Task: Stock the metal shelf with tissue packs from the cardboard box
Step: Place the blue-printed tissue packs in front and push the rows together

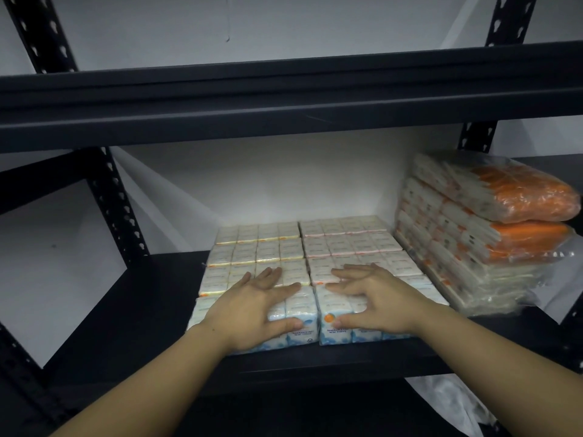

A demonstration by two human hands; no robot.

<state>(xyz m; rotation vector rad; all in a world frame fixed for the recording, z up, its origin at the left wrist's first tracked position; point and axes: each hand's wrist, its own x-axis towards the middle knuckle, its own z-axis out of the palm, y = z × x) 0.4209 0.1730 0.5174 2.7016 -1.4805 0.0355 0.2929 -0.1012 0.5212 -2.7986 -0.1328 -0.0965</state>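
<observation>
On the metal shelf (151, 313), white-and-blue tissue packs (303, 247) lie in tidy rows.

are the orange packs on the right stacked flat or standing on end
Stacked flat. The orange packs lie on their broad faces, piled one on another on the metal shelf, right of the white tissue packs.

Place: a storeroom or stockroom.
Evidence: black slotted metal shelf (315, 361), bare white wall (284, 26), bulk-wrapped tissue packs (347, 241) in rows beyond the hands.
</observation>
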